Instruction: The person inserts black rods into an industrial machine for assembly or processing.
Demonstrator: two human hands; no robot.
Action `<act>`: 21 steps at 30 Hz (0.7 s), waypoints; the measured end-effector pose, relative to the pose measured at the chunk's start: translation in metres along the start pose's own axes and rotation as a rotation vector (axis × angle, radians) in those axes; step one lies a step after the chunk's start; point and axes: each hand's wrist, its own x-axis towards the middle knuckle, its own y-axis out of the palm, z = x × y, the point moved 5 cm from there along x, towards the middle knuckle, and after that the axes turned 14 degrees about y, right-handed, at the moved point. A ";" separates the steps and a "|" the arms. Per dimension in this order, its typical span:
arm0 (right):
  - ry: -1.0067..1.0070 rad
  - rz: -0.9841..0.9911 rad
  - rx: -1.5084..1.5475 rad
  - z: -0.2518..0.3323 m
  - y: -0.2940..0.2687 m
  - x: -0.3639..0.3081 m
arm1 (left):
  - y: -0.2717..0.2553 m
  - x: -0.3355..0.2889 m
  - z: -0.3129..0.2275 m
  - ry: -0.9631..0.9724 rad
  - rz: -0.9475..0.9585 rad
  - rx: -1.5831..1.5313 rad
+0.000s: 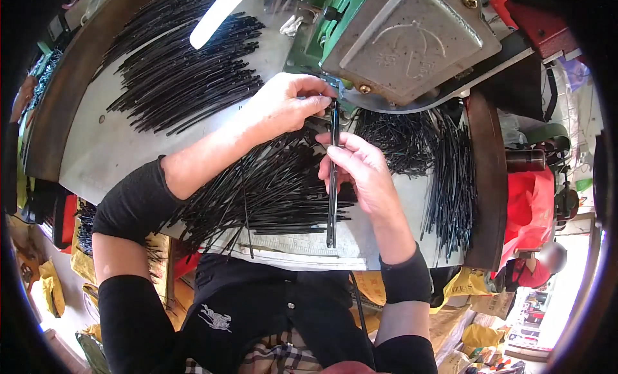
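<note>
Thin black rods (332,200), two or so side by side, run upright in front of a green and grey machine (412,46). Near the machine's lower edge, my left hand (290,103) pinches their top end between thumb and fingers. Lower down, my right hand (360,168) is closed around their middle, thumb on top. The lower end sticks out free over the pale worktop (351,248). Under and beside my hands lies a loose heap of similar black strips (270,187). What the top end touches at the machine is hidden by my fingers.
More black strips lie in bundles at the far left (187,71) and in a pile at the right (450,181). Brown raised edges (486,194) border the worktop. A white lamp bar (219,17) hangs over the far side. A person (534,271) is in the right background.
</note>
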 end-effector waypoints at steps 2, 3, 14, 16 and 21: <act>0.005 0.009 -0.008 0.000 0.002 0.000 | 0.001 -0.004 0.002 -0.092 -0.066 -0.200; 0.011 0.011 0.013 0.000 0.003 -0.001 | 0.000 -0.004 0.003 -0.091 -0.066 -0.200; 0.011 -0.015 0.185 -0.001 -0.004 0.003 | -0.005 -0.005 0.001 -0.189 0.032 -0.064; 0.004 -0.033 0.172 -0.003 -0.006 0.005 | -0.006 -0.005 0.000 -0.170 0.044 -0.090; 0.007 -0.079 0.173 0.002 -0.009 0.005 | -0.008 -0.003 -0.004 -0.123 0.134 -0.193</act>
